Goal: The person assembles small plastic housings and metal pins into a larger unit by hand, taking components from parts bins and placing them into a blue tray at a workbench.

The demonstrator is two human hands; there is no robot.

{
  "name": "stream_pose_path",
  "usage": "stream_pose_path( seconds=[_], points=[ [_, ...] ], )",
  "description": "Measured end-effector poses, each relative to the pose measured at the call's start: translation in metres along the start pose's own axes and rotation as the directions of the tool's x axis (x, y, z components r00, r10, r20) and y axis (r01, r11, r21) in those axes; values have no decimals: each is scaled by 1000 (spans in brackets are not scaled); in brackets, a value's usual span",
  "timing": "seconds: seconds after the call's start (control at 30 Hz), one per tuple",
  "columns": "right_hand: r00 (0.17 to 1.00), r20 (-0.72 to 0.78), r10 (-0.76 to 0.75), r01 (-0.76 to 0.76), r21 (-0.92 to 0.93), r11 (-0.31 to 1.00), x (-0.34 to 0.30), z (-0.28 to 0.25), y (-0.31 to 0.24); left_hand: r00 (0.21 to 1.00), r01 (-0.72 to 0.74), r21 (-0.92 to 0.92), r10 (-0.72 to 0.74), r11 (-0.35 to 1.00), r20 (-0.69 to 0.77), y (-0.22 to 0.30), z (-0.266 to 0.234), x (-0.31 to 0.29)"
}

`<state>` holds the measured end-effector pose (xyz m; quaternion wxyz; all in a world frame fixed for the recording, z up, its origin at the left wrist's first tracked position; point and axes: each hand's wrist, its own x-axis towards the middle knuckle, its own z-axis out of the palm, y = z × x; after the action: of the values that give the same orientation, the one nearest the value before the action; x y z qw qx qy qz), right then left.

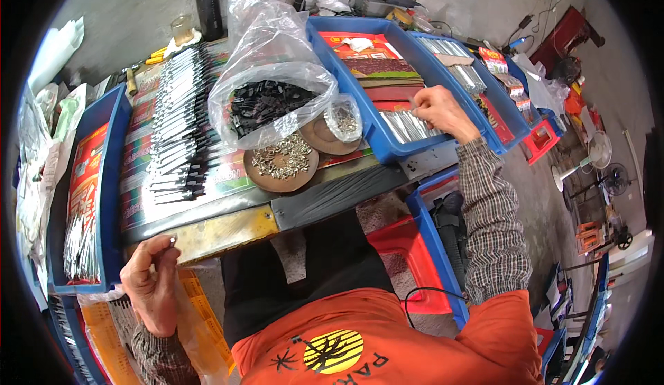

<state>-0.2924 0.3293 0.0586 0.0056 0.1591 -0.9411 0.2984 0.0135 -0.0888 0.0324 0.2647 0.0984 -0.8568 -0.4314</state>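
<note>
Basically, 1 long surface [228, 235] runs across the pic. At least 3 blue trays [415, 148]: 1 at L, 2 or more at R. On the surface, approx. mid: 1 big clear bag [252, 49], open, w/ black parts [266, 105], too many to count. L of it, 1 long column of metal-and-black pieces [181, 118], dozens, overlapping. 2 hands: R hand [443, 110] is over the nearer R-side tray, fingertips pinched at the metal strips [407, 127] (roughly a dozen or more) in its near end; can't tell if it grips 1. L hand [155, 285], by the surface's front edge, pinches 1 tiny shiny piece [173, 239] betw. thumb & finger. 2 round brown dishes [277, 186] touch or nearly; front 1 has loose small screws [282, 160], uncountable.
</note>
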Motion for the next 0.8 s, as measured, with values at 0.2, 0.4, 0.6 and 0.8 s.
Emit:
stream_pose_path(
  seconds=[0.2,0.4,0.6,0.8],
  points=[
    [966,-183,-180,222,241,945,-60,-2,-67,977,181,-401,-117,898,178,24,31,-3],
    [981,-63,-183,188,537,822,-121,47,-124,896,429,-649,-208,629,391,36,62,-14],
    [926,193,-325,93,718,690,-153,103,-145,858,490,-650,-190,581,478,36,69,-25],
    [878,296,-377,-19,807,590,-164,138,-153,844,499,-632,-167,593,510,34,76,-34]
  ],
)
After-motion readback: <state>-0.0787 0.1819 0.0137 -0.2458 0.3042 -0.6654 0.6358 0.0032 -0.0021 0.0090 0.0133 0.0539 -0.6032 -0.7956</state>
